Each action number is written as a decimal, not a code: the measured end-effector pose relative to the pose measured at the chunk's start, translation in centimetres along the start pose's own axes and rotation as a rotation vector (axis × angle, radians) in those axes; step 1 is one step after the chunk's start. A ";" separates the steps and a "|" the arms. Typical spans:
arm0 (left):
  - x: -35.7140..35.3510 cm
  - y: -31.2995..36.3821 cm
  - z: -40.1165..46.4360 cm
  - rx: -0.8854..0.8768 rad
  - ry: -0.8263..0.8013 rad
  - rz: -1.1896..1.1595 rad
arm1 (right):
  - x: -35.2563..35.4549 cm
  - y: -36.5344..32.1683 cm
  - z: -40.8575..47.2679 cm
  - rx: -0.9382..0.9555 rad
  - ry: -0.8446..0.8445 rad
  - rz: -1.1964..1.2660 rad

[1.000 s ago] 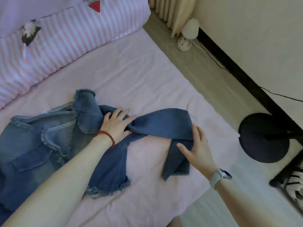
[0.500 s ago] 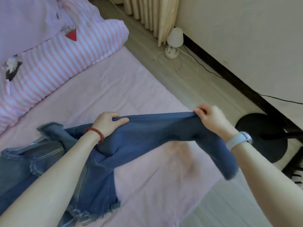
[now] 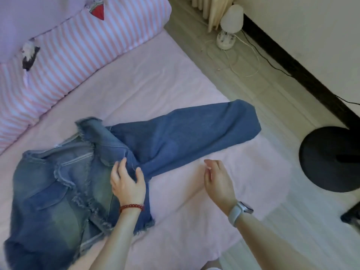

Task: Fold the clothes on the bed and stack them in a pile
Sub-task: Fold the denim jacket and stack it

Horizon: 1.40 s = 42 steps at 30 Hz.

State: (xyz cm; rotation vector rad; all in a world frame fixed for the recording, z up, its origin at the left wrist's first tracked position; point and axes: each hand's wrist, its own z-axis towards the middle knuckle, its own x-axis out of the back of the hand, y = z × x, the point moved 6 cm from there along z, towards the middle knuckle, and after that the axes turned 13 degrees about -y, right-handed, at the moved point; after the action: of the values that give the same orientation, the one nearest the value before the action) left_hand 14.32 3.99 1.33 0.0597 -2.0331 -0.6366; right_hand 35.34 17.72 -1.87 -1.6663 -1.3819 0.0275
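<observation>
Blue jacket on a pink bed

The denim jacket (image 3: 64, 184) is blue, with pale faded patches and a darker blue sleeve (image 3: 187, 137). The sheet (image 3: 148, 90) is soft pink. The pillow (image 3: 74, 47) has pink and white stripes and a red strawberry (image 3: 97, 11). One wrist has a red bead bracelet (image 3: 132, 207), the other a grey watch (image 3: 240, 211). The lamp (image 3: 229, 26) is white, the round stand (image 3: 331, 158) black, the floor (image 3: 292, 106) pale grey.
</observation>
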 end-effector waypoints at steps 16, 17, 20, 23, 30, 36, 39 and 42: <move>5.7 -18.1 4.1 0.415 -0.197 -0.345 | -20.7 -13.6 -5.9 0.711 -0.353 -0.962; 5.9 -18.1 4.5 0.378 -0.209 -0.281 | -21.7 -13.7 -5.8 0.697 -0.385 -1.019; 6.6 -18.0 5.4 0.268 -0.222 -0.003 | -23.4 -14.3 -5.5 0.596 -0.394 -1.110; 6.2 -17.3 6.9 0.110 -0.307 0.190 | -24.2 -14.4 -5.3 0.547 -0.325 -1.132; 6.1 -16.3 6.8 0.095 -0.290 -0.101 | -24.7 -13.0 -5.2 0.501 -0.374 -1.134; 9.4 -17.8 0.4 0.082 -0.153 -0.720 | -22.2 -13.5 -7.5 0.534 -0.219 -0.800; 7.8 -20.6 -3.5 0.245 -0.195 -0.650 | -21.4 -13.3 -9.4 0.554 -0.179 -0.698; 6.1 -22.5 -5.6 0.360 -0.208 -0.490 | -21.8 -12.9 -10.3 0.527 -0.215 -0.780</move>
State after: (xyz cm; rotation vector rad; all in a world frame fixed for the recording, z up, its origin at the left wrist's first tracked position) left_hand 10.91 -19.45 -1.99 0.7492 -2.3338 -0.5800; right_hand 23.24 -6.63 1.08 -0.6456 -1.9066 0.1124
